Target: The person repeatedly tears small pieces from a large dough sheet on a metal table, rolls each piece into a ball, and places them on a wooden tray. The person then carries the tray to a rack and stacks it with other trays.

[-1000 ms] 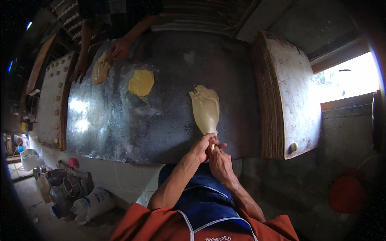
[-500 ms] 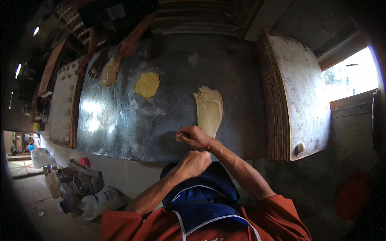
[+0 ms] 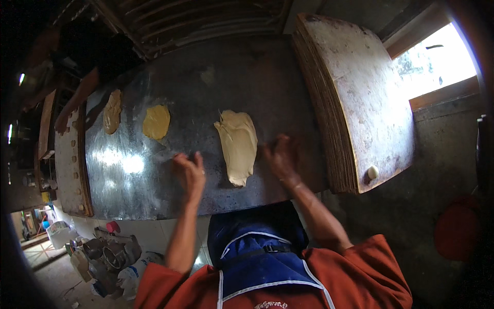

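A long slab of pale dough [image 3: 237, 147] lies on the dark metal worktable [image 3: 206, 198] in front of me, folded at its far end. To its left, my left hand [image 3: 190, 172] hovers with fingers apart and loosely bent, holding nothing. My right hand [image 3: 282, 160] is on the other side of the slab, somewhat blurred, its thumb and fingers apart and nothing seen in it. Neither hand touches the dough. Farther left lie a yellow flattened lump [image 3: 156, 122] and a tan piece of dough [image 3: 112, 113].
A thick stack of boards [image 3: 355, 103] stands at the table's right end, with one small dough ball [image 3: 372, 172] on top. At the left end, another stack [image 3: 71, 154] carries rows of small dough pieces. Another person's arm [image 3: 77, 103] reaches over it. Bags and containers [image 3: 110, 257] crowd the floor at left.
My hands, close together near the table's front edge before, have moved apart to either side of the slab. The other person's hand has left the tan dough. My view has shifted right.
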The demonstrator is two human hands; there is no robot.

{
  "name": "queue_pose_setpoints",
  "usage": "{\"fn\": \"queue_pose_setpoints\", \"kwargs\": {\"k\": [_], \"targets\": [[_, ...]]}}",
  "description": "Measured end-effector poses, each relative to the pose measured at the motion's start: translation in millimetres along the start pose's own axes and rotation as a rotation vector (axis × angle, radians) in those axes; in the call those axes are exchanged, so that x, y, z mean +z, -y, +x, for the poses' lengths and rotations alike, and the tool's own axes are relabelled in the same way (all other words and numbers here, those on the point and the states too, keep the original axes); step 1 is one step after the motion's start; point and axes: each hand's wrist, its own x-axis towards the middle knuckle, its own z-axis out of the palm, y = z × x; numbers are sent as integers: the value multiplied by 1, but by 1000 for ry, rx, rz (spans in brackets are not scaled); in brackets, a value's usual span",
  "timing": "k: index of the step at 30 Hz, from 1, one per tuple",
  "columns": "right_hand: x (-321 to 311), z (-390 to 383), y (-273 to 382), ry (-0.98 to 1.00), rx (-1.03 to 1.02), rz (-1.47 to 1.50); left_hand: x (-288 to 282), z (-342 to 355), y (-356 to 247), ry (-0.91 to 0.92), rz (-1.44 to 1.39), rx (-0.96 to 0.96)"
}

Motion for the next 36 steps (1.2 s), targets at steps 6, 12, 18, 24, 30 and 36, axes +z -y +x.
{"fn": "queue_pose_setpoints", "kwargs": {"k": [6, 12, 18, 24, 30, 36], "targets": [[-8, -66, -45, 430, 56, 486, -10, -48, 7, 73, -255, 238], [-3, -13, -4, -30, -380, -112, 23, -38, -16, -7, -291, 60], [-29, -14, -42, 255, 184, 372, -2, -7, 9, 9, -196, -53], [-20, -45, -42, 343, 7, 400, -3, -64, 7, 32, -241, 305], [-1, -17, -13, -101, -217, -59, 14, -34, -7, -31, -223, -29], [-9, -26, -74, 254, 208, 452, -31, -35, 25, 57, -116, -45]]}}
